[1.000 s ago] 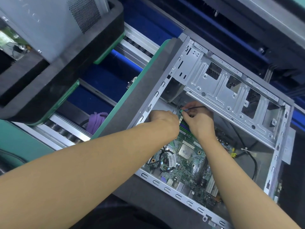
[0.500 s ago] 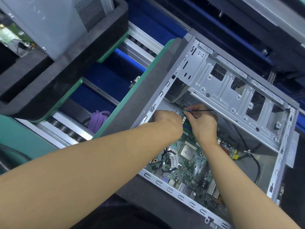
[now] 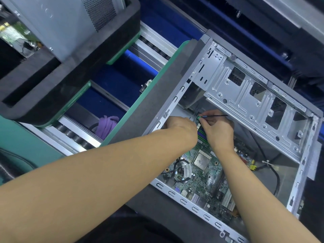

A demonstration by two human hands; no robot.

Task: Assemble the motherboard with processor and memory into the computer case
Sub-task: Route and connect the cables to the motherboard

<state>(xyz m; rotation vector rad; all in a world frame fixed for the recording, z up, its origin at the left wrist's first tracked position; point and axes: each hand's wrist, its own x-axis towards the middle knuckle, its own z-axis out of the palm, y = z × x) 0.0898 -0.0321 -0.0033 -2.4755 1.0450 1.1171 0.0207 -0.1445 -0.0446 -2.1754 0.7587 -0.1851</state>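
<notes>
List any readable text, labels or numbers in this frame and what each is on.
Nothing reads clearly.
Motherboard: white print, too small.
White label beside the processor: blurred.
Second case: faint marks, unreadable.

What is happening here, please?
A person works with both hands inside an open computer case, where the motherboard already lies with its processor. The right hand pinches a thin black cable near its end, at the board's far corner by the memory slots. The left hand is close beside it; its fingers are hidden.
</notes>
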